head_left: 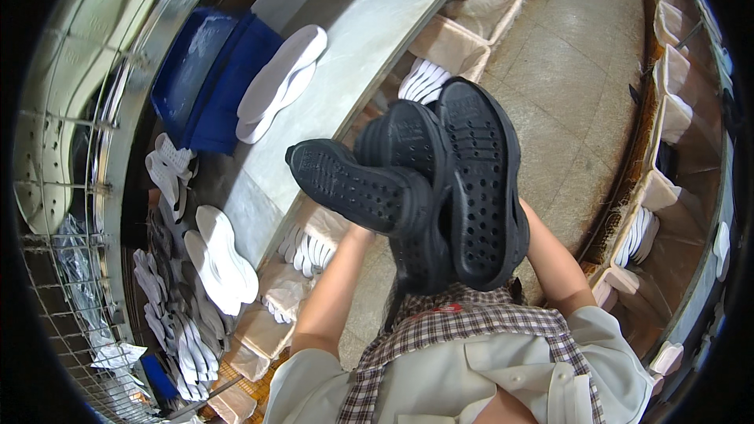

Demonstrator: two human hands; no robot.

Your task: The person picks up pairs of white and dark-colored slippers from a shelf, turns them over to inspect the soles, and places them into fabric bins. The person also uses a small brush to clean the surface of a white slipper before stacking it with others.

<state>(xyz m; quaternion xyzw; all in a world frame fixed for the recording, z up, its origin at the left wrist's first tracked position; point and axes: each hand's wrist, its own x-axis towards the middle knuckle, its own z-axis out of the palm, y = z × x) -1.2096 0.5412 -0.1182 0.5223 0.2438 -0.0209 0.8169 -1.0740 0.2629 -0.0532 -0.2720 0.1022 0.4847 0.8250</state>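
Observation:
Several black shoe soles (481, 188) are bunched in front of my chest, their hole-dotted faces turned up. One of them (353, 188) lies crosswise, pointing to the left. My left hand (361, 233) is under the left side of the bunch, with only the wrist area showing. On the far side, my right hand (526, 216) meets the right edge of the longest sole, and its fingers are covered too. Both arms bear the bunch up from beneath. Where the soles overlap, I cannot tell how they are stacked.
A pale shelf (345, 55) on the left carries white soles (283, 82) beside a blue crate (208, 78). More white soles (221, 259) lie nearer. Lined bins (452, 47) run under the shelf edge; others (667, 110) line the right. Wire mesh (63, 247) stands far left.

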